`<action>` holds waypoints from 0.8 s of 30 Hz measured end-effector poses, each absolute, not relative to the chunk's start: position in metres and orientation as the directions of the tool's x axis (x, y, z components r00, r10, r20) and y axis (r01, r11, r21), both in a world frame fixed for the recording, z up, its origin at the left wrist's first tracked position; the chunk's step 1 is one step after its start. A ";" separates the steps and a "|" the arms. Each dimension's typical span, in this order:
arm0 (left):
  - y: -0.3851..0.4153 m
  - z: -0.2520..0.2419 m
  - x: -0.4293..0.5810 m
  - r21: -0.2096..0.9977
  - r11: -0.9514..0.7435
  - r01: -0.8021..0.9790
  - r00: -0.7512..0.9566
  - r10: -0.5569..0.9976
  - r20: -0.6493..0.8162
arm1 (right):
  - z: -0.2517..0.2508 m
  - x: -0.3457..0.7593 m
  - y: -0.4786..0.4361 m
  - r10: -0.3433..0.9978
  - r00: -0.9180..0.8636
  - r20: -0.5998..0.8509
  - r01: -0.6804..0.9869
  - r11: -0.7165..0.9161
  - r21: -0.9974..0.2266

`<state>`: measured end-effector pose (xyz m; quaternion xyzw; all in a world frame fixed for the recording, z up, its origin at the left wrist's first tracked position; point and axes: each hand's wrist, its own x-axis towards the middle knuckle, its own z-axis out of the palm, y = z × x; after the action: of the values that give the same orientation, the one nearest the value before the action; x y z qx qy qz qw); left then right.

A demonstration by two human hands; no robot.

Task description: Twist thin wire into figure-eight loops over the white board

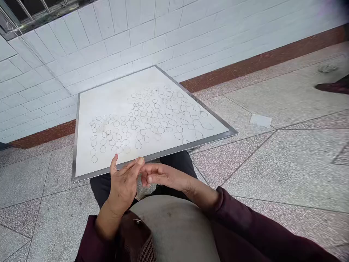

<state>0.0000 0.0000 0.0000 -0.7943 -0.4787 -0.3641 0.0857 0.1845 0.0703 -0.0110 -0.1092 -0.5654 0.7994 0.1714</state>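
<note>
My left hand (124,185) is raised at the near edge of a white board with a metal rim (155,153). Its thumb and some fingers are pressed together, while one finger points up. My right hand (167,177) meets it from the right, fingers curled in close to the left fingertips. Whatever is pinched between them is too thin or hidden to make out. Many thin dark loops (144,122), mostly figure-eight shaped, are spread over the board. Some single ones (94,155) stand apart at its left side.
The board sits above my dark-trousered knees (178,162). A white tiled wall (141,40) with a red-brown base strip rises behind it. On the speckled stone floor (300,163) lies a white paper piece (261,120). A dark shoe (334,86) shows at the far right.
</note>
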 end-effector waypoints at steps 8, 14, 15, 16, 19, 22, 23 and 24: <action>0.000 0.001 -0.008 0.186 -0.525 0.831 0.314 0.717 0.623 | -0.006 0.181 0.066 0.511 -0.859 -0.032 -0.078 -0.194 -0.978; 0.000 -0.004 -0.018 0.174 -0.476 0.862 0.305 0.761 0.572 | -0.011 0.177 0.062 0.636 -0.770 0.046 -0.186 -0.154 -0.970; 0.000 -0.004 -0.019 0.174 -0.473 0.864 0.305 0.766 0.566 | -0.011 0.177 0.061 0.643 -0.764 0.050 -0.199 -0.162 -0.966; -0.001 -0.004 -0.020 0.176 -0.471 0.864 0.306 0.771 0.558 | -0.012 0.176 0.061 0.646 -0.761 0.052 -0.205 -0.165 -0.965; -0.003 -0.004 -0.020 0.191 -0.475 0.859 0.323 0.792 0.518 | -0.010 0.176 0.060 0.664 -0.746 0.048 -0.210 -0.166 -0.964; -0.004 -0.005 -0.020 0.216 -0.487 0.846 0.344 0.809 0.476 | -0.008 0.177 0.061 0.701 -0.712 0.042 -0.233 -0.180 -0.956; -0.004 -0.005 -0.020 0.223 -0.487 0.844 0.344 0.812 0.472 | -0.007 0.177 0.062 0.705 -0.708 0.039 -0.238 -0.186 -0.953; -0.005 -0.005 -0.019 0.228 -0.487 0.843 0.343 0.813 0.471 | -0.006 0.178 0.062 0.706 -0.708 0.036 -0.240 -0.192 -0.952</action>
<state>-0.0192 -0.0046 -0.0048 -0.8188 -0.5057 -0.2703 0.0280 0.1776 0.0623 -0.0063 -0.2117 -0.5503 0.7424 0.3183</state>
